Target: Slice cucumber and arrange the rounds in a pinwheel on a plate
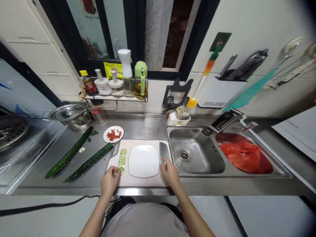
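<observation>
A white cutting board (145, 182) lies on the steel counter, with a square white plate (144, 161) on it. Left of the plate, thin cucumber slices (122, 158) overlap in a row. My left hand (110, 181) is closed in a pinch at the near end of this row, its fingertips against the lowest slice. A knife (163, 152) lies along the board's right side, blade pointing away from me. My right hand (171, 172) is closed at the knife's near end, beside the plate; its handle is hidden under the hand.
Two whole cucumbers (71, 153) lie at left. A small plate (106, 138) of chopped red pieces stands behind the board. A lidded pot (79, 120) is at back left. The sink (197, 166) is at right, with a red bag (243, 156) in its second basin.
</observation>
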Tool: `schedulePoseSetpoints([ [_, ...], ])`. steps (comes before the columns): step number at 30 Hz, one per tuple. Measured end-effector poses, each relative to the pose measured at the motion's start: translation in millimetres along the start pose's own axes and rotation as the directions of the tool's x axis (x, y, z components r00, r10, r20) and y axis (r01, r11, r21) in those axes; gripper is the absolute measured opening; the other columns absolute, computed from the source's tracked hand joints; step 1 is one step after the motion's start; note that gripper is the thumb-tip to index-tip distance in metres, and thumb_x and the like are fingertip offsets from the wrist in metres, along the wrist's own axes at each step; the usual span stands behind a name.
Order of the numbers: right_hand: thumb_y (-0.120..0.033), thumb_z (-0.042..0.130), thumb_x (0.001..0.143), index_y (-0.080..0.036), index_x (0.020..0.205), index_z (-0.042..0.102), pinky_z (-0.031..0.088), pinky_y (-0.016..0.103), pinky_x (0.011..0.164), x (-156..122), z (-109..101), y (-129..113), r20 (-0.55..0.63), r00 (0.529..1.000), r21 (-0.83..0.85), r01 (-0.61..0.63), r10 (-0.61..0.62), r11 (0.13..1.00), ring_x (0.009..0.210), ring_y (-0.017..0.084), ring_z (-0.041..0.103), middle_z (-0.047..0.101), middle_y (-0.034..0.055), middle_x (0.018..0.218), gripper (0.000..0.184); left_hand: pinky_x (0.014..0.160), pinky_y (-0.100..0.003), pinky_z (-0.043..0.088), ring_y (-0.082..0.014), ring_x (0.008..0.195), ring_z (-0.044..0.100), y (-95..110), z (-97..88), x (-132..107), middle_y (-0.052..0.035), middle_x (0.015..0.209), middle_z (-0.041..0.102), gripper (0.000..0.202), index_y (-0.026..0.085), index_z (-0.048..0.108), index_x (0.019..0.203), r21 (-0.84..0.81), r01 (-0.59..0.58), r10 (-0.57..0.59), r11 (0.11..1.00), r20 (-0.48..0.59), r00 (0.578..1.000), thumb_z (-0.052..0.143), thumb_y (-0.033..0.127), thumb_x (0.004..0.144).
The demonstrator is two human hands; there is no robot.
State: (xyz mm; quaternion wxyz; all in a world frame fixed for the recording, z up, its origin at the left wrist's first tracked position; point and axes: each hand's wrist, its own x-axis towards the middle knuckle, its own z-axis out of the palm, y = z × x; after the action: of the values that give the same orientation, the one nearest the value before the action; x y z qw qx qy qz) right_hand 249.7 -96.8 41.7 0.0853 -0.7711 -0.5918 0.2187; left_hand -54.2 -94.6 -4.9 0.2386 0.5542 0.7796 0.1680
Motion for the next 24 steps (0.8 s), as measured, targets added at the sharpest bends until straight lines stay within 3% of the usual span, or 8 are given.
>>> schedulePoseSetpoints([
  [3,-0.032,0.039,0.095,-0.019,0.129,0.056,0.039,0.027,0.080,0.6,0.1,-4.4,-0.005,1.000,0.010,0.022,-0.022,1.000,0.083,0.021,0.065,0.070,0.0036,0.077,0.041,0.060,-0.025,0.038,-0.0186,0.065,0.060,1.8,-3.8,-2.0,-0.0009,0.073,0.066,0.024,0.023,0.061,0.086,-0.094,0.044,-0.045,0.995,-0.009,0.999,0.056,0.046,0.079],
  [5,-0.031,0.039,0.094,-0.018,0.128,0.057,0.039,0.027,0.077,0.8,1.2,-5.6,-0.010,0.999,0.027,0.038,-0.037,0.999,0.081,0.021,0.064,0.069,0.0032,0.074,0.040,0.060,-0.025,0.041,-0.0170,0.063,0.059,5.2,-5.4,-1.2,-0.0008,0.071,0.065,0.029,0.022,0.061,0.085,-0.244,0.027,-0.032,0.969,-0.015,0.999,0.059,0.049,0.075],
  [8,-0.031,0.041,0.092,-0.019,0.122,0.060,0.040,0.027,0.071,2.1,1.0,-7.8,-0.022,0.998,0.096,0.055,-0.053,0.994,0.074,0.020,0.062,0.067,0.0021,0.071,0.038,0.061,-0.025,0.045,-0.0150,0.062,0.059,19.8,-7.8,3.4,-0.0009,0.066,0.063,0.039,0.018,0.061,0.082,-0.548,-0.023,0.034,0.836,0.009,0.999,0.065,0.054,0.068],
  [11,-0.032,0.044,0.090,-0.019,0.112,0.064,0.040,0.025,0.067,6.1,-6.3,-17.5,-0.066,0.993,0.209,0.108,-0.096,0.972,0.071,0.018,0.060,0.065,0.0013,0.072,0.033,0.062,-0.025,0.046,-0.0136,0.062,0.059,48.2,-13.0,10.3,-0.0024,0.068,0.064,0.046,0.015,0.062,0.082,-0.713,-0.005,0.102,0.701,0.094,0.990,0.071,0.055,0.062],
  [14,-0.033,0.048,0.088,-0.018,0.104,0.065,0.042,0.026,0.072,12.5,-20.4,-38.0,-0.146,0.961,0.330,0.270,-0.233,0.905,0.079,0.018,0.060,0.065,0.0026,0.077,0.028,0.068,-0.025,0.047,-0.0143,0.069,0.061,83.3,-20.0,16.9,-0.0059,0.078,0.068,0.041,0.013,0.066,0.086,-0.760,-0.047,0.194,0.649,0.105,0.975,0.073,0.047,0.064],
  [18,-0.031,0.052,0.088,-0.020,0.098,0.065,0.042,0.029,0.084,21.1,-36.4,-67.8,-0.227,0.869,0.394,0.494,-0.439,0.775,0.091,0.017,0.058,0.067,0.0035,0.090,0.020,0.071,-0.026,0.047,-0.0145,0.071,0.061,120.3,-28.4,21.6,-0.0057,0.078,0.069,0.033,0.014,0.068,0.093,-0.762,-0.187,0.363,0.620,0.066,0.930,0.069,0.039,0.072],
  [24,-0.027,0.053,0.089,-0.020,0.095,0.064,0.041,0.030,0.086,28.0,-38.6,-83.9,-0.262,0.793,0.371,0.609,-0.550,0.701,0.091,0.016,0.056,0.066,0.0033,0.092,0.014,0.073,-0.026,0.045,-0.0147,0.073,0.061,139.5,-38.5,21.0,-0.0028,0.077,0.068,0.030,0.017,0.067,0.098,-0.649,-0.303,0.430,0.698,0.041,0.902,0.066,0.036,0.075],
])
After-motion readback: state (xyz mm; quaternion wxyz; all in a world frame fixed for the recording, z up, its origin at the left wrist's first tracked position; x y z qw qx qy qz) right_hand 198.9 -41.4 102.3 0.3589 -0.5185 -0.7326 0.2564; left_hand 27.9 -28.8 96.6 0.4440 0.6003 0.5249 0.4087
